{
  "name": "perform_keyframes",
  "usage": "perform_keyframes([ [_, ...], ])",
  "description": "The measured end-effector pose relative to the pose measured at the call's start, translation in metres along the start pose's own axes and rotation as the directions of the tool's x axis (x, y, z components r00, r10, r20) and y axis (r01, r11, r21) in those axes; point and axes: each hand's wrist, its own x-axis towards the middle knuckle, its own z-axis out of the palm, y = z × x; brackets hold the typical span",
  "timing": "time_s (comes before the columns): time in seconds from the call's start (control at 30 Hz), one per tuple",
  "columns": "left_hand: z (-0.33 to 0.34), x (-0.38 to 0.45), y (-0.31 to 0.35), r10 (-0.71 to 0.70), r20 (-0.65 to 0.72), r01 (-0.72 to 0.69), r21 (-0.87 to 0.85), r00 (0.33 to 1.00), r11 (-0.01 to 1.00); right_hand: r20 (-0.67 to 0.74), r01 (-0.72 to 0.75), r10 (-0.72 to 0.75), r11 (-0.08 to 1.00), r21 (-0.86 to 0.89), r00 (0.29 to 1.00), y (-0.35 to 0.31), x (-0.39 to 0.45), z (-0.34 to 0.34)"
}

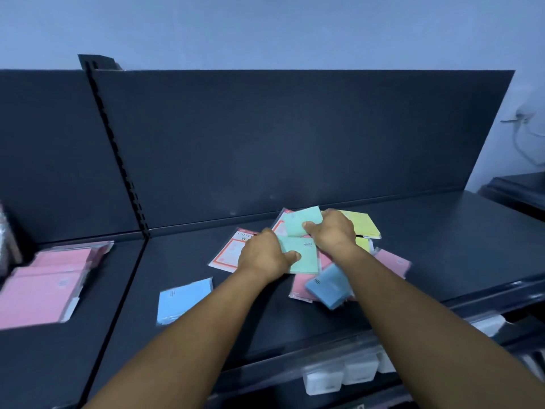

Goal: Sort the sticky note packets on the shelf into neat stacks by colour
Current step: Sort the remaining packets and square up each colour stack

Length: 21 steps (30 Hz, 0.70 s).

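A loose heap of sticky note packets lies on the dark shelf [442, 246]. My left hand [264, 255] grips a mint green packet [303, 253] at its left edge. My right hand [333, 230] holds a second mint green packet [303, 221] just above and behind the first. Yellow packets [364, 224] lie behind my right hand. A pink packet [393, 262] sits to the right, another pink one [299, 287] lies under a blue packet [330, 286]. A single blue packet [182, 299] lies apart at the front left. A white and orange printed packet [230, 250] is partly under my left hand.
Pink packets [44, 286] are piled on the neighbouring shelf section at the left, past the slotted upright [118, 160]. The dark back panel [295, 137] rises behind the heap. White boxes [342, 376] sit on a lower shelf at the front right.
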Motion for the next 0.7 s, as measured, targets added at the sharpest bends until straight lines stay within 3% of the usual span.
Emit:
perform_keyframes([
  [0.2, -0.016, -0.005, -0.017, -0.041, -0.021, 0.034, -0.251, 0.999, 0.967, -0.078, 0.127, -0.109, 0.95, 0.285, 0.991, -0.008, -0.008, -0.007],
  [0.4, -0.039, -0.026, -0.039, -0.09, -0.144, -0.001, -0.535, 0.986, 0.845, -0.135, 0.158, -0.112, 0.899, 0.409, 0.985, -0.026, -0.031, -0.008],
  [0.5, -0.055, -0.038, -0.059, -0.137, -0.24, -0.022, -0.561, 0.961, 0.828, -0.114, 0.19, -0.156, 0.889, 0.417, 0.981, -0.043, -0.049, -0.004],
  [0.7, -0.088, -0.072, -0.117, -0.196, -0.297, -0.015, -0.583, 0.934, 0.812, -0.074, 0.249, -0.243, 0.854, 0.456, 0.967, -0.086, -0.093, 0.02],
])
